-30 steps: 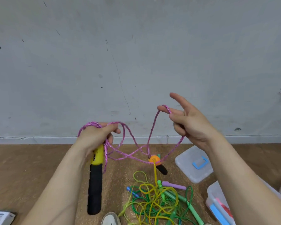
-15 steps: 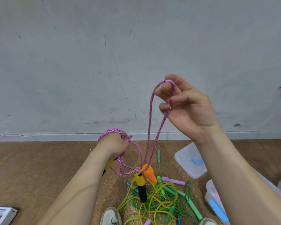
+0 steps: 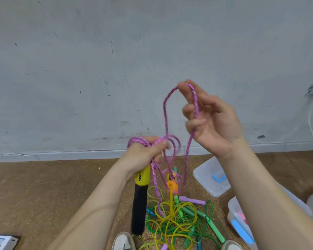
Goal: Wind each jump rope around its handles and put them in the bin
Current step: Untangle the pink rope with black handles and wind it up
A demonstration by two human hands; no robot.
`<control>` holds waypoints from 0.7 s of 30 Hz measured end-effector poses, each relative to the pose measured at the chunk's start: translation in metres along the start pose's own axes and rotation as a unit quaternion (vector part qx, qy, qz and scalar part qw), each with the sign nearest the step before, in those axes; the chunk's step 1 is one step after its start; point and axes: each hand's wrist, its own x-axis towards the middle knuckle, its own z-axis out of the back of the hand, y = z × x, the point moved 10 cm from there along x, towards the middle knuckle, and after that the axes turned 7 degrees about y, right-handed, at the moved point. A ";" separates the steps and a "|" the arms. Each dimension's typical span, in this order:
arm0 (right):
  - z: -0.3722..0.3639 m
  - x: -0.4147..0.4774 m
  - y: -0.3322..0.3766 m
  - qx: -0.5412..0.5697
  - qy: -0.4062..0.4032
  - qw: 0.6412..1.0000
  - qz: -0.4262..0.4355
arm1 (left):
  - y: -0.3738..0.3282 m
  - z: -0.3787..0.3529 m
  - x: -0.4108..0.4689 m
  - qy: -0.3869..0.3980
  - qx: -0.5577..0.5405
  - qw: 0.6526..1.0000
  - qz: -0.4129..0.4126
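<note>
A pink rope [image 3: 165, 112] being held above the floor [image 3: 43, 195], its yellow-and-black handle [image 3: 140, 201] being gripped by the curled left hand [image 3: 145, 152], coils being carried over the knuckles, a raised loop being hooked over the bent fingers of the right hand [image 3: 213, 123], other ropes [image 3: 172, 221] being seen tangled near the clear bin [image 3: 232, 210]

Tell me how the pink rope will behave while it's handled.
Probably floppy: the pink rope hangs in a limp loop from the right hand. Likely light, since a few fingers carry it. The coils over the left hand look loose, so they may slip off unless pinched.
</note>
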 end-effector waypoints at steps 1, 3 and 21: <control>0.013 -0.003 -0.002 0.028 -0.025 0.999 -0.020 | -0.002 0.012 0.000 -0.035 -0.039 0.999 -0.014; 0.054 -0.014 -0.016 -0.041 -0.119 0.989 -0.083 | -0.009 0.026 -0.002 -0.053 -0.134 0.989 -0.046; 0.147 -0.062 -0.161 -0.512 -0.049 0.701 -0.493 | -0.062 0.023 -0.020 0.018 -0.295 0.942 -0.158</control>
